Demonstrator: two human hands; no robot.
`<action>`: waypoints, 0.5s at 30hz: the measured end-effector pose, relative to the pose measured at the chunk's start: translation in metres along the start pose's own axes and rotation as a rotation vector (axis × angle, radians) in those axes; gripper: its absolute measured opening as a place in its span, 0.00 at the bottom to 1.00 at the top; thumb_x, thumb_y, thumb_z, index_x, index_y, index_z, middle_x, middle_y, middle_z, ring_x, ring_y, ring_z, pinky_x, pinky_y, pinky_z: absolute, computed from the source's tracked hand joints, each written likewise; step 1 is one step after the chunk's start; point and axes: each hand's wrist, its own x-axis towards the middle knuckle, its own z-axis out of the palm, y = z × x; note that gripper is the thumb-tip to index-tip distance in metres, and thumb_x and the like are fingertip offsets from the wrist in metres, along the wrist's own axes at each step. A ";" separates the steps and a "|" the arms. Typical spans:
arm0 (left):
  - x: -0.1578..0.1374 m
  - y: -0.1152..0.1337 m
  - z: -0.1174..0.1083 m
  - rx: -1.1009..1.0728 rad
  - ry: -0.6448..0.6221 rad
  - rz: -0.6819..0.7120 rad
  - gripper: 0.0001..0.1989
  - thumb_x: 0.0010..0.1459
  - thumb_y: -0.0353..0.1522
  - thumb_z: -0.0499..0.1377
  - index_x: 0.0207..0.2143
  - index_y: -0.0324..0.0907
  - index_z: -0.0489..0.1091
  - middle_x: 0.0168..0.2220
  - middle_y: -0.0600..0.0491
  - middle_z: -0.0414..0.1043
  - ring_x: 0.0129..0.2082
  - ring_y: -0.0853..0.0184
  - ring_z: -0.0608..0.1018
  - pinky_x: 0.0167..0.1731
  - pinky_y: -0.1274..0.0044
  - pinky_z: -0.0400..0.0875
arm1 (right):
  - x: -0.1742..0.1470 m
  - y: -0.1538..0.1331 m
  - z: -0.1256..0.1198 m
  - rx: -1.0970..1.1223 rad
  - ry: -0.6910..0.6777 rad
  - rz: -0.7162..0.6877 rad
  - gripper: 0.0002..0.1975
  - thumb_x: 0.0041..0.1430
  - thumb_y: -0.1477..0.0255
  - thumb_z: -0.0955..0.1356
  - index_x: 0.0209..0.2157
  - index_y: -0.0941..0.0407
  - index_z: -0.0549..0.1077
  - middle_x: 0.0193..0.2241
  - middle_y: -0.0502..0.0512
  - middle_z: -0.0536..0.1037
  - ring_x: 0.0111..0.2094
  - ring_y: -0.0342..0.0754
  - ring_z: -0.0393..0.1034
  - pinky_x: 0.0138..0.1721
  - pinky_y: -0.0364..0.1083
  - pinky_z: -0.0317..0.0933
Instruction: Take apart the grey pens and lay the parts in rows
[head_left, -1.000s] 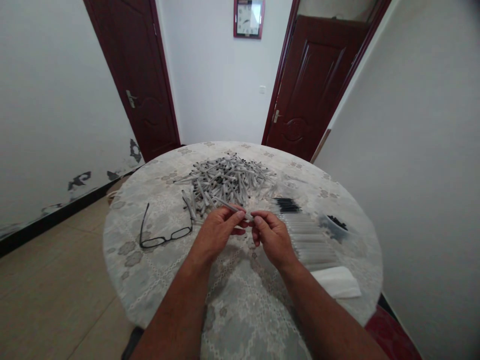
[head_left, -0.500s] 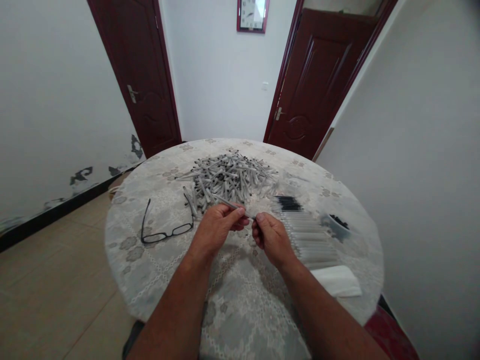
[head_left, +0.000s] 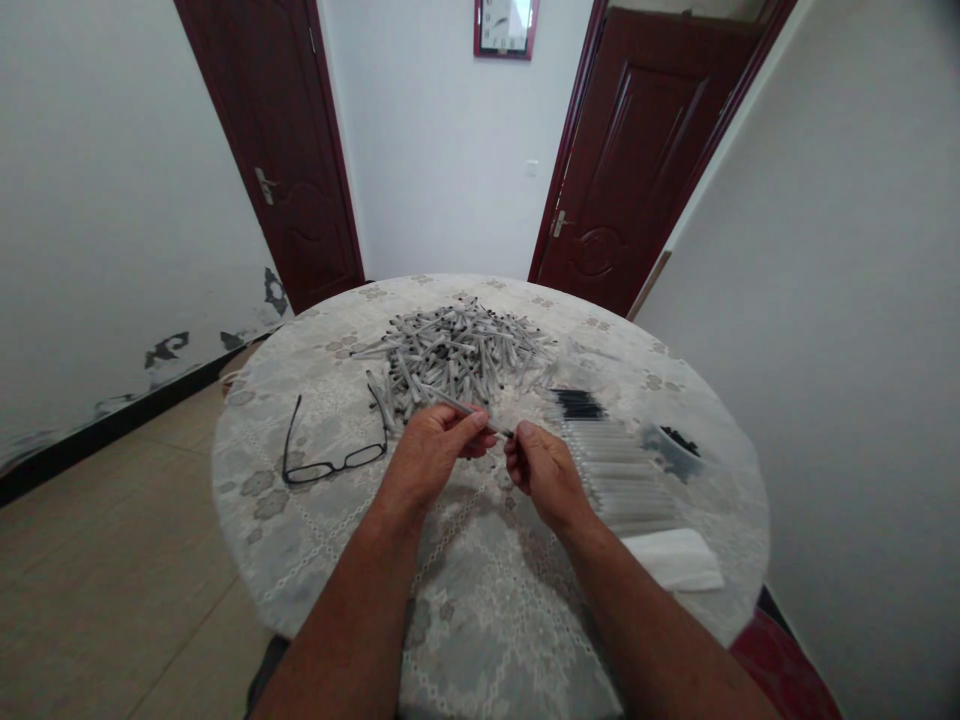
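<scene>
My left hand (head_left: 439, 440) is closed round a slim grey-white pen (head_left: 459, 405), which slants from the pile down toward my right hand. The fingers of my right hand (head_left: 544, 468) are pinched at the pen's near end, where a small dark tip (head_left: 510, 433) shows. Whether that tip is a separate piece, I cannot tell. Just beyond my hands lies a big heap of similar pens (head_left: 450, 350), many with dark ends. By my right hand, a row of pale translucent tubes (head_left: 619, 460) lies side by side, with several black-ended sticks (head_left: 577, 404) at its far end.
A bowl of small black pieces (head_left: 681, 442) stands at the right of the round table with a patterned cloth (head_left: 487, 620). Black-framed glasses (head_left: 334, 468) lie at left. A folded white tissue (head_left: 675, 560) is near my right forearm. Clear plastic (head_left: 592, 360) lies behind the tubes.
Both hands keep almost the same place and hold. The dark tip at the pen's end shows a little more between my hands. The view has shifted slightly.
</scene>
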 end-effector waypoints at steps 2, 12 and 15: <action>0.000 0.000 -0.001 0.012 -0.008 0.001 0.20 0.55 0.46 0.69 0.38 0.38 0.78 0.33 0.45 0.83 0.33 0.59 0.84 0.38 0.69 0.78 | -0.001 -0.001 0.000 -0.047 -0.016 -0.036 0.25 0.64 0.48 0.67 0.29 0.56 0.71 0.20 0.48 0.69 0.19 0.40 0.59 0.19 0.39 0.51; 0.001 -0.002 0.000 0.000 -0.013 0.012 0.19 0.56 0.45 0.68 0.39 0.38 0.78 0.34 0.46 0.82 0.34 0.59 0.84 0.38 0.68 0.79 | -0.001 -0.001 0.000 0.047 -0.014 -0.022 0.23 0.64 0.48 0.67 0.36 0.56 0.73 0.26 0.49 0.73 0.20 0.39 0.61 0.18 0.39 0.49; 0.000 -0.001 0.000 0.018 -0.012 0.008 0.18 0.56 0.45 0.69 0.38 0.38 0.78 0.33 0.46 0.82 0.34 0.58 0.84 0.39 0.68 0.78 | 0.000 -0.001 -0.001 -0.037 -0.034 -0.028 0.23 0.64 0.49 0.67 0.30 0.56 0.72 0.22 0.48 0.70 0.20 0.39 0.60 0.19 0.39 0.52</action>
